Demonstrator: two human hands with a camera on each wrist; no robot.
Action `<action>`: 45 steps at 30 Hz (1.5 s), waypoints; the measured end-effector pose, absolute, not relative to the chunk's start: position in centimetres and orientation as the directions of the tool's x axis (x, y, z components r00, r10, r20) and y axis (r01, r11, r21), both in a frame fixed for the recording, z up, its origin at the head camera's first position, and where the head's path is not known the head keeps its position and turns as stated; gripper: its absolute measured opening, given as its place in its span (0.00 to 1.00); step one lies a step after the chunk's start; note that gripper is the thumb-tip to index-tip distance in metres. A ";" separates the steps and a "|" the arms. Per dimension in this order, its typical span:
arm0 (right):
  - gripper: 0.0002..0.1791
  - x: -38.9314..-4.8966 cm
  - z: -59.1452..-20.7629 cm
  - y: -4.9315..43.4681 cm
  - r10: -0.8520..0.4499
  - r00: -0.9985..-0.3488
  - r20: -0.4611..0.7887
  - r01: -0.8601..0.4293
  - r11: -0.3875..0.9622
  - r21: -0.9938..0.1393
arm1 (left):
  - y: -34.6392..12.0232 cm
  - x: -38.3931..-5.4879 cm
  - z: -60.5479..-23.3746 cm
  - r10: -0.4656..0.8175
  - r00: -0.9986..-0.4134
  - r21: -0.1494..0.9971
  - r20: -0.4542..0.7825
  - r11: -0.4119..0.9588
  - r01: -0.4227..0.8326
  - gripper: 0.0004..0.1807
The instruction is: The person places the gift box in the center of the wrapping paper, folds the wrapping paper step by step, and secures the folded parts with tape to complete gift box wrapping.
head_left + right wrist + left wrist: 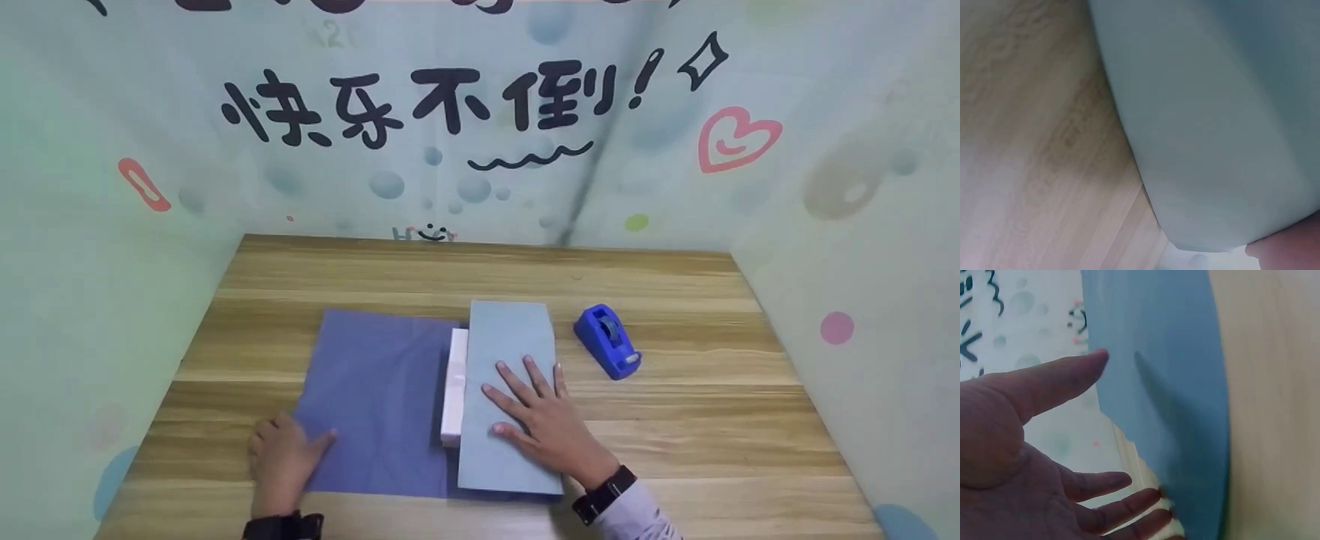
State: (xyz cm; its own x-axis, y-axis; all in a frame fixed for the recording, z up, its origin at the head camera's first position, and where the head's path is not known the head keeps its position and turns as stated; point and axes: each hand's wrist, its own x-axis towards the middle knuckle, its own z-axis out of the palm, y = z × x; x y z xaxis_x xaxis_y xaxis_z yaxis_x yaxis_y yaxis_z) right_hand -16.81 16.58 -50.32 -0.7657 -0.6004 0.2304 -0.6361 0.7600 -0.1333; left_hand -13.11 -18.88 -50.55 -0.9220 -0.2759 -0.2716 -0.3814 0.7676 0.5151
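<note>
A sheet of wrapping paper (375,390), violet-blue on its upper face, lies on the table with its right part folded over a white box (454,390). The folded flap (511,337) shows a pale blue side and covers most of the box; only the box's left strip is visible. Spread flat on that flap, my right hand (551,431) presses with straight fingers. At the paper's left edge is my left hand (285,457), its thumb over the sheet. In the left wrist view, the thumb and fingers (1114,509) stand apart beside the paper.
A blue tape dispenser (607,341) stands on the wooden table (712,420), to the right of the folded paper. A printed cloth backdrop (480,187) rises behind the table and along both its sides.
</note>
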 end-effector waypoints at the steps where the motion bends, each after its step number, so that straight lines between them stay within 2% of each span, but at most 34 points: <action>1: 0.30 -16.8 -50.3 16.6 -0.602 -0.764 0.233 -0.638 0.759 -0.132 | -19.1 -13.1 -50.5 -0.276 -0.921 0.531 -0.275 0.755 -0.385 0.41; 8: 0.31 -16.9 -50.4 16.8 -0.603 -0.753 0.264 -0.648 0.750 -0.133 | -19.8 -13.7 -50.2 -0.230 -0.901 0.633 -0.368 0.648 -0.424 0.40; 13: 0.31 -16.9 -50.5 16.8 -0.605 -0.752 0.260 -0.649 0.750 -0.130 | -20.4 -13.6 -50.2 -0.211 -0.891 0.631 -0.402 0.641 -0.437 0.41; 17: 0.32 -16.9 -50.5 16.9 -0.605 -0.755 0.254 -0.645 0.754 -0.121 | -20.7 -13.4 -49.7 -0.213 -0.918 0.617 -0.335 0.687 -0.384 0.34; 23: 0.32 -17.0 -50.5 16.9 -0.605 -0.757 0.245 -0.644 0.753 -0.131 | -19.3 -13.0 -46.8 -0.224 -0.956 0.742 -0.191 0.605 -0.290 0.27; 29: 0.32 -17.0 -50.5 16.9 -0.603 -0.760 0.244 -0.643 0.752 -0.143 | -15.7 -12.6 -43.2 -0.218 -0.976 0.894 0.015 0.440 -0.085 0.13; 33: 0.32 -17.0 -50.5 16.8 -0.605 -0.756 0.251 -0.647 0.748 -0.147 | -13.2 -12.4 -42.1 -0.148 -0.987 0.962 0.060 0.271 0.018 0.09; 39: 0.31 -17.0 -50.6 16.7 -0.606 -0.747 0.275 -0.656 0.739 -0.152 | -9.6 -12.7 -41.6 -0.038 -0.997 0.995 -0.066 -0.075 -0.063 0.03; 45: 0.30 -16.9 -50.5 16.6 -0.597 -0.755 0.274 -0.650 0.738 -0.182 | -5.7 -12.9 -41.9 0.066 -0.993 0.969 -0.097 -0.223 -0.110 0.02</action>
State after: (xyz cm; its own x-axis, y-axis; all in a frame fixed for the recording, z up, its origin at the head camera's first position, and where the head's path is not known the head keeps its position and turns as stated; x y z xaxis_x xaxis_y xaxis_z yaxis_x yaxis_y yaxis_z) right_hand -16.87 16.64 -50.53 -0.7545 -0.5966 0.2735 -0.6497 0.7381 -0.1822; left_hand -12.93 -5.69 -41.91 -0.9931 0.0655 -0.0973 -0.1096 -0.2225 0.9687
